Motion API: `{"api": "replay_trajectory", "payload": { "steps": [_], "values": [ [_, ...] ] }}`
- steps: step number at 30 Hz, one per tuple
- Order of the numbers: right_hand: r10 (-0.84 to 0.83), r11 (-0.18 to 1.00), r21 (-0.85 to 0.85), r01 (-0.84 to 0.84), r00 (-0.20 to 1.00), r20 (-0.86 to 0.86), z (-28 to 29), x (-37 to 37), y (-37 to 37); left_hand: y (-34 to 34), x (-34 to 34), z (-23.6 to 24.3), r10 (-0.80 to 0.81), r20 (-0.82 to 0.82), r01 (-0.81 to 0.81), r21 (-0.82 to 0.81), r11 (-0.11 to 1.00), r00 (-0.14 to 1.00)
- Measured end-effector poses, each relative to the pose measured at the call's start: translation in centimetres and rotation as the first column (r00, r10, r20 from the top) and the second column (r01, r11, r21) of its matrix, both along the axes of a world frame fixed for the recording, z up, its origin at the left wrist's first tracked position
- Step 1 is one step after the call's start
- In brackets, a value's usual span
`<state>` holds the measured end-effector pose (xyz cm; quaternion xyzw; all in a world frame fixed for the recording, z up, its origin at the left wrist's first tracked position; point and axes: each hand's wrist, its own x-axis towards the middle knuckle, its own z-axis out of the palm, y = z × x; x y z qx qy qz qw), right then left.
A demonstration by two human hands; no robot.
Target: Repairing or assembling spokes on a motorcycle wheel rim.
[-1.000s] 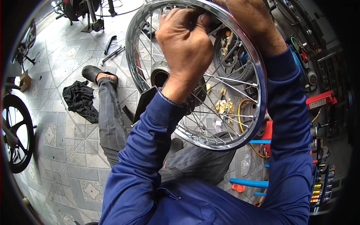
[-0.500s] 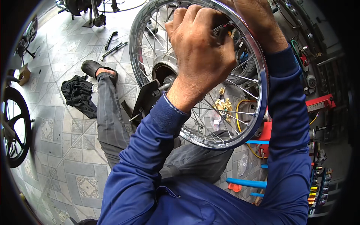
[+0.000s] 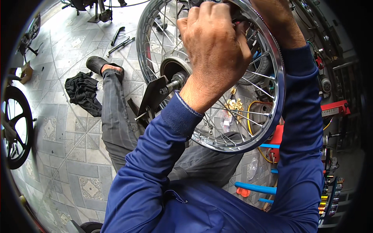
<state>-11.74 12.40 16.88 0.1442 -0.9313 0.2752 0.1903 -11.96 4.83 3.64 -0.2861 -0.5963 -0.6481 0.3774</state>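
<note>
A chrome spoked wheel point(image 3: 278, 101) stands in front of me on a dark metal bracket point(image 3: 149, 99), with an axle fitting at the hub point(image 3: 169, 58). My left hand point(image 3: 215, 46) is raised over the upper spokes, just inside the rim, its fingers curled; whatever they grip is hidden behind them. My right hand point(image 3: 278, 21) is at the upper right outside of the rim; its fingers are hidden behind the rim and past the top edge, so their hold cannot be made out.
Black cloth point(image 3: 81, 93) and metal tools point(image 3: 120, 46) lie on the tiled floor point(image 3: 70, 143). A black alloy wheel point(image 3: 19, 124) stands left. Right are a red machine point(image 3: 332, 106), blue bars point(image 3: 254, 188), crumpled gold paper point(image 3: 233, 105) and a tyre behind the wheel.
My left hand has moved right along the upper wheel, uncovering the axle fitting at the hub. The wheel and right hand sit slightly further right and higher in view.
</note>
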Motion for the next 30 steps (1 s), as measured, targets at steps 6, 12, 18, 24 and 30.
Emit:
{"api": "replay_trajectory", "payload": {
  "steps": [6,12,18,24,30],
  "values": [
    [-0.107,0.992,0.064,0.109,0.994,-0.034,0.1,0.5,-0.9,0.5,-0.6,0.3,-0.148,0.019,0.142,0.204,0.969,0.989],
    [-0.038,0.999,-0.007,0.037,0.998,-0.042,-0.4,0.1,-0.9,2.2,-0.8,-0.9,0.079,-0.067,-0.062,0.225,0.972,0.995],
    [0.051,0.994,-0.099,-0.053,0.998,-0.026,-1.0,-0.7,-0.1,0.8,-0.4,0.6,-0.189,0.087,0.15,0.331,0.932,0.978],
    [-0.043,0.994,-0.1,0.04,0.999,-0.022,-0.7,-0.2,-0.5,0.1,-0.9,-0.4,-0.157,-0.019,0.159,0.138,0.978,0.987],
    [-0.156,0.988,0.009,0.156,0.984,0.082,0.4,0.5,-1.5,1.9,0.7,-1.0,-0.057,-0.029,0.063,0.243,0.968,0.998]
  ]
}}
